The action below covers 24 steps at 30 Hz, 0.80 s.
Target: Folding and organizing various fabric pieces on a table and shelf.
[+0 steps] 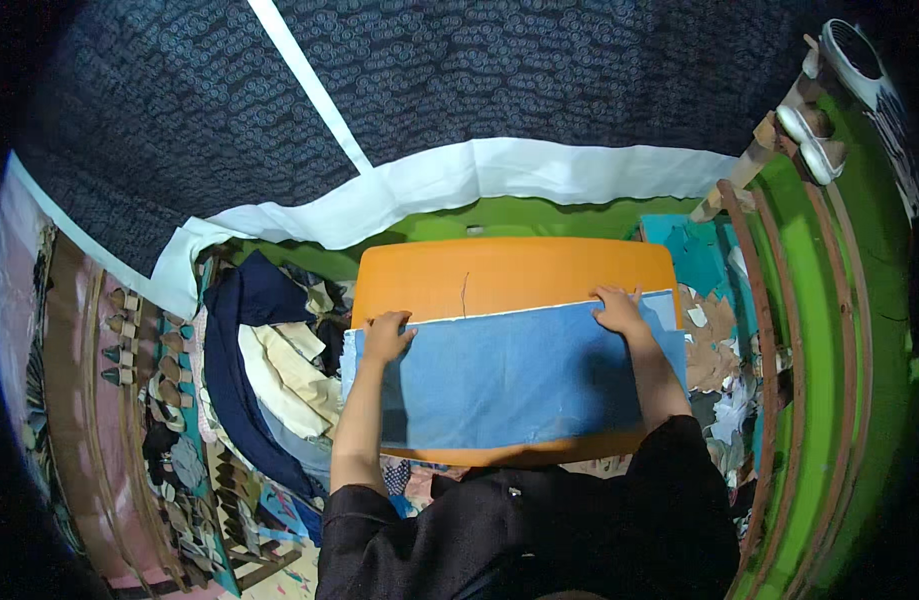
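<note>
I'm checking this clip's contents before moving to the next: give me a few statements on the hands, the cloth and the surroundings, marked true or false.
1. Both the left hand and the right hand are at the far edge of the blue cloth. True.
2. The blue cloth covers the whole orange table. False: a broad orange strip shows beyond its far edge.
3. A navy cloth lies to the right of the table. False: it lies to the left.
4. A white shoe shows at the upper right. True.
5. The right hand holds scissors. False: no scissors show in it; its fingers are on the blue cloth.
</note>
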Tool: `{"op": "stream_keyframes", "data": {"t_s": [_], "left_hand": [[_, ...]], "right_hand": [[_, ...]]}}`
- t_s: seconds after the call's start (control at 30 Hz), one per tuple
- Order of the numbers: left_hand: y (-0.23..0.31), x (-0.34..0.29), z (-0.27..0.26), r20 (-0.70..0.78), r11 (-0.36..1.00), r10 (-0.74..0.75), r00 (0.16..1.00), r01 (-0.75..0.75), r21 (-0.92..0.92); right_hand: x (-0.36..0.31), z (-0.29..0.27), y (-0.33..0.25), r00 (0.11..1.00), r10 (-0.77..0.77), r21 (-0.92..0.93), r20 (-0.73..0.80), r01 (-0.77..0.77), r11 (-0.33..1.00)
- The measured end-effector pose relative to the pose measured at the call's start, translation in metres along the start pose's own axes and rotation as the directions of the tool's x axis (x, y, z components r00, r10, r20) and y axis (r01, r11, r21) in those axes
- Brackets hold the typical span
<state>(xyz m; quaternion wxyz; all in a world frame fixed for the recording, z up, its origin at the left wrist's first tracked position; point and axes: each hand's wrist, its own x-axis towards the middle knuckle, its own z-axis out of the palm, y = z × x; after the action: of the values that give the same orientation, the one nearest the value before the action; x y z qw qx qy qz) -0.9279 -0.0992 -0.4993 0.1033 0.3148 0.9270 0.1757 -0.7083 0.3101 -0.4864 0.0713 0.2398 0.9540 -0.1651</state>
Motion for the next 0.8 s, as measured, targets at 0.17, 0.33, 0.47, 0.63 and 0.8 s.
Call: {"op": "stream_keyframes", "data": {"t_s": [0.17,0.33,0.47,0.63,0.8], "left_hand": [[-0.009,0.0,0.011,0.026,0.993,0.043,0.999,-0.046,0.109],[-0.004,0.003,0.0,0.047,0.999,0.046,0.998,-0.046,-0.006],[0.014,0.016,-0.006,-0.129,0.997,0.034,0.991,-0.023,0.079],[0.104,-0.024,0.047,-0.272,0.998,0.039,0.962,-0.049,-0.029],[0.191,-0.089,0.092,-0.123,0.936,0.329,0.936,-0.34,-0.085]], "right_hand": [[-0.007,0.0,0.008,0.998,0.022,-0.16,0.062,-0.012,0.987],[-0.005,-0.036,0.02,0.974,0.12,-0.195,0.194,-0.081,0.977],[-0.006,-0.048,0.012,0.928,0.229,-0.13,-0.295,-0.276,0.952],[-0.057,-0.027,-0.006,0.818,0.396,0.163,-0.417,-0.362,0.918],[-0.145,0.022,0.004,0.33,0.852,0.55,-0.407,-0.656,0.517]]}}
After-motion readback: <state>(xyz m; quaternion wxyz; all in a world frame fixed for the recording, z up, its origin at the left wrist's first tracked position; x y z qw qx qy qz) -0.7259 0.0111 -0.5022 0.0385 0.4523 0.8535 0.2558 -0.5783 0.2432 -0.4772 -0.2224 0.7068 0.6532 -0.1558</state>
